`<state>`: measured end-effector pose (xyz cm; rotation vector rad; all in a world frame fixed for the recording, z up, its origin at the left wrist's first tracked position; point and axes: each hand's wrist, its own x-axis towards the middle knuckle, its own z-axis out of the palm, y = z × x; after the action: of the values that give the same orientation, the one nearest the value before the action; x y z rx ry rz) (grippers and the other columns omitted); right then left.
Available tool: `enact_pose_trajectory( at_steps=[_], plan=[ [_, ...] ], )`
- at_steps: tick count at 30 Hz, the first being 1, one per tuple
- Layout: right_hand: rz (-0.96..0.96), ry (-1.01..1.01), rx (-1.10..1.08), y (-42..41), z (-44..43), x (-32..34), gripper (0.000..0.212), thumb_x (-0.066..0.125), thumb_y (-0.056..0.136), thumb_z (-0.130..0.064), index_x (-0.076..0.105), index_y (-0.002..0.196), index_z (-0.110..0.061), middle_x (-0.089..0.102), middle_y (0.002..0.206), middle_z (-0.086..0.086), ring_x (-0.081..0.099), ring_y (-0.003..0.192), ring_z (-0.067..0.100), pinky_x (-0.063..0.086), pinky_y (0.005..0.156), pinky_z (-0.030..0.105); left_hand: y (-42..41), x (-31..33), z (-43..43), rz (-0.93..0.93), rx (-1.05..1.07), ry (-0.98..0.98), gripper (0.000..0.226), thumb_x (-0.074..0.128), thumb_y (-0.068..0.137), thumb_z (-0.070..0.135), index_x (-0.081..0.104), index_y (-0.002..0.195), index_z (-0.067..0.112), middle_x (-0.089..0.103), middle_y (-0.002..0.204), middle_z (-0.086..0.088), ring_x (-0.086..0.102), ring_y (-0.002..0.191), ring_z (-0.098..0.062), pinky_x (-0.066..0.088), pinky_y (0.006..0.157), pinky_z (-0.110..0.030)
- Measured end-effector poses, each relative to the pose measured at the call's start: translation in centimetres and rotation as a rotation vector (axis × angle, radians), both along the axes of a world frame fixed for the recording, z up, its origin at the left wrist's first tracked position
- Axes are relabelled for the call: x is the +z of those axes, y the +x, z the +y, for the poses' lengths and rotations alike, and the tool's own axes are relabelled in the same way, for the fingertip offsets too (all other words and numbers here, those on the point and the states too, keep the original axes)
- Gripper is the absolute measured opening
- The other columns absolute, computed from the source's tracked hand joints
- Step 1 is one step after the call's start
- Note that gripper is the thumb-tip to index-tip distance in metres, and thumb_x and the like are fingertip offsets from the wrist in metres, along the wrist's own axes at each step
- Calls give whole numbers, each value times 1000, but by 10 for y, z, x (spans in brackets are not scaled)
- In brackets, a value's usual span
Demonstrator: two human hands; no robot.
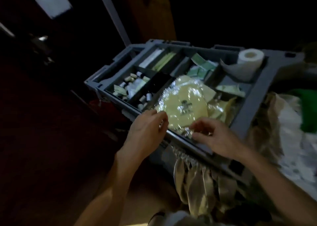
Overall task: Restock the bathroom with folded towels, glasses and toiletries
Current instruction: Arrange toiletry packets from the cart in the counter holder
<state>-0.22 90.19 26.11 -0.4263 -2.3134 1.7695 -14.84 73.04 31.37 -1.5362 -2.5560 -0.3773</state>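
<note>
Many toiletries (132,79) in divided tray (247,104)

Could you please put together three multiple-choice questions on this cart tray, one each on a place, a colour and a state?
1. Where in the tray does the toilet roll stand?
A) near left compartment
B) far right corner
C) middle compartment

2. What colour is the wrapped packet at the left hand and right hand?
A) pale yellow
B) red
C) dark blue

3. How does the toilet roll stand?
A) lying on its side, still wrapped
B) squashed flat
C) on end, with a loose sheet trailing down

Answers:
1 B: the roll stands at the tray's far right end.
2 A: pale yellow shows through the shiny clear wrap.
3 C: its hollow core faces up and a sheet hangs from it.
</note>
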Motion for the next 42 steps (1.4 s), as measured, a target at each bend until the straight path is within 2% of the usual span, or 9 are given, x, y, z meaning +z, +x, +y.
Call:
enact_pose_trajectory(
  at_steps=[4,9,15,17,24,31,33,38,42],
  plan=[
    [5,55,150,-57,45,2,14,71,88,-14,68,95,-26,69,83,-3,61,70,0,53,66,23,-24,25,27,16,157,24,9,58,98,23,65,94,20,58,88,3,54,80,-17,47,66,-33],
    [-25,79,242,-122,75,-1,11,70,89,-20,66,91,-29,69,86,-3,67,75,15,57,68,31,-49,34,62,-63,384,-71,9,54,98,27,63,96,25,56,91,5,55,83,-17,49,69,-36],
    [-46,165,312,-194,91,-9,9,67,91,-28,61,97,-30,66,92,-6,66,78,14,56,71,36,-94,20,92,-90,602,-111,20,51,99,38,65,101,23,63,92,6,58,85,-16,50,68,-34],
    [-58,159,316,-215,95,-10,15,66,92,-28,59,105,-29,65,97,-5,66,81,14,55,69,34,-113,14,100,-100,674,-85,23,51,99,39,66,99,21,65,91,3,58,83,-17,46,66,-32],
    [-42,248,388,-303,112,-2,27,60,96,-21,56,123,-23,59,104,-8,57,90,3,50,79,26,-186,-33,95,-344,1045,132,19,53,96,31,64,91,18,68,86,-2,65,78,-21,56,72,-37],
    [2,493,410,-393,113,2,23,59,97,-25,60,119,-22,66,110,1,64,94,17,57,78,35,-250,-63,85,-361,1085,81,20,53,96,29,68,99,15,69,94,-3,64,86,-23,57,77,-41],
    [-17,582,442,-414,107,-6,24,59,96,-24,61,119,-19,68,115,5,64,99,21,55,84,40,-262,-70,79,-356,1091,82,20,54,96,29,69,100,16,70,96,-2,65,88,-22,57,78,-40],
    [-144,793,494,-455,96,-32,44,61,95,-29,54,136,-14,48,141,12,43,128,33,42,101,43,-287,-83,77,-446,983,74,20,59,96,36,68,101,20,70,98,0,66,90,-18,57,83,-41],
    [-218,903,483,-473,94,-48,48,59,90,-16,45,136,-12,59,128,17,55,114,37,49,88,43,-302,-88,80,-521,905,63,21,62,94,37,69,103,20,71,97,0,67,87,-18,58,83,-43]
  ],
)
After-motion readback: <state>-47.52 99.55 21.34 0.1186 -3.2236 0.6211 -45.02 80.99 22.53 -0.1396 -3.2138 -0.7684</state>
